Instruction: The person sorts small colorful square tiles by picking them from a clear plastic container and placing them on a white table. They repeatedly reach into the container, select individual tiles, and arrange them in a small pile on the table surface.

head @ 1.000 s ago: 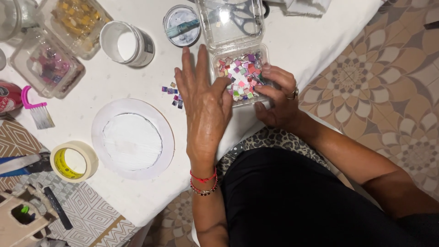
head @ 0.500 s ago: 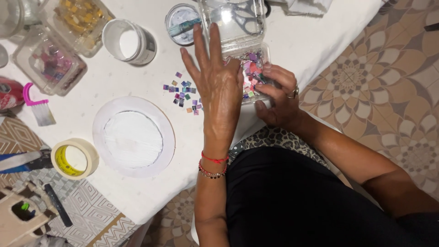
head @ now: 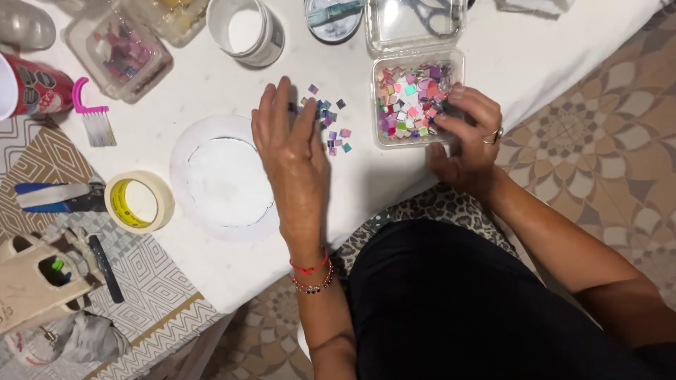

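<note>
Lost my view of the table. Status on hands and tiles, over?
Left hand flat, open, beside loose tiles. Right hand fingers on tile box. White disc beside left hand; nothing in the way.

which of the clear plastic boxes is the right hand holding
The open clear box of mixed coloured tiles at the table's near edge; right hand grips its side. The other boxes sit untouched at far left.
</note>
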